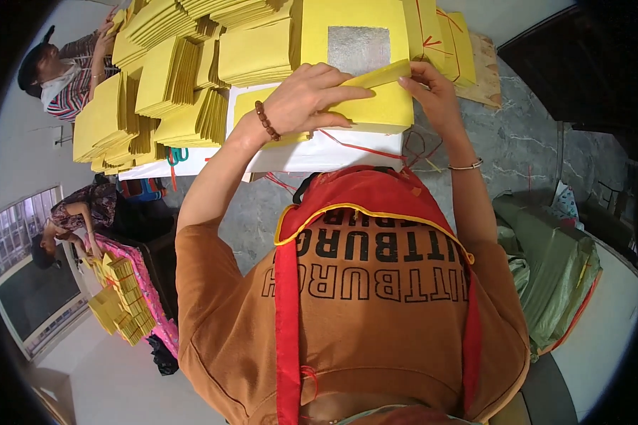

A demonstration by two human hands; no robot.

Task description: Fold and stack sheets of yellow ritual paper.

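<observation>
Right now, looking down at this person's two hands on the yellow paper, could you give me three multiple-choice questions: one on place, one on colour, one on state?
1. Where is the silver foil square?
A. on the top yellow paper sheet
B. on the floor
C. on the apron

2. What colour is the bead bracelet on the left wrist?
A. green
B. brown
C. white

3. The thin yellow paper bundle is:
A. lying untouched
B. held by left hand and right hand
C. torn apart

A: foil centred on sheet. B: brown beads. B: both hands' fingers grip it.
</observation>
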